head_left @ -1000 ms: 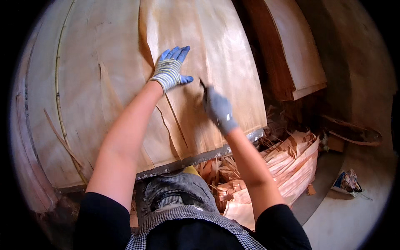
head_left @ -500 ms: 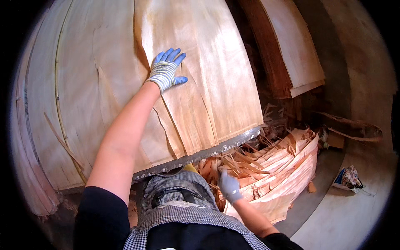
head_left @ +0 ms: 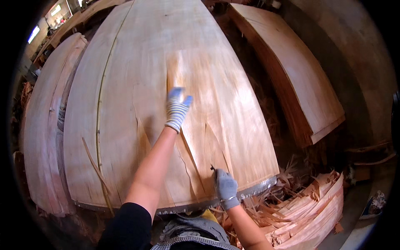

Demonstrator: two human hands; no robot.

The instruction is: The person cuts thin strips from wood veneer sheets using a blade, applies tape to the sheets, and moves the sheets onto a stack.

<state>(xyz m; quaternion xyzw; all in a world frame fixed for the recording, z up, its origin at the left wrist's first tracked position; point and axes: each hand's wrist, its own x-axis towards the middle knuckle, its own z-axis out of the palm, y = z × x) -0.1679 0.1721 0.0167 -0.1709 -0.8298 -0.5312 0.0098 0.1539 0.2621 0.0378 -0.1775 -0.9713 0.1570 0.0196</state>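
1. Smack in the middle, got one big pale veneer sheet [head_left: 204,66], wrinkled and split toward the near edge.
2. Over the middle of the veneer sheet, got the left hand [head_left: 178,110] in a striped glove with blue fingers, opened out with thumb well apart. Pretty blurry, so can't tell about pressing or hovering.
3. Close to the sheet's near edge, right of centre, got the right hand [head_left: 226,186] in a plain grey glove, curled around a small dark tool [head_left: 213,168]. Can't make out the exact kind.
4. On the sheet, just beyond that tool, seeing a narrow pointed flap [head_left: 211,143], plus a long dark split [head_left: 192,160] farther left.
5. Along the sheet's left part, got a thin pole [head_left: 99,121] lying lengthwise, with a loose strip [head_left: 94,161] slanting beside it.
6. Off the sheet's right side, spotted a stack of sheets [head_left: 287,58].
7. Below the near right corner, got a heap of torn reddish scraps [head_left: 308,216].
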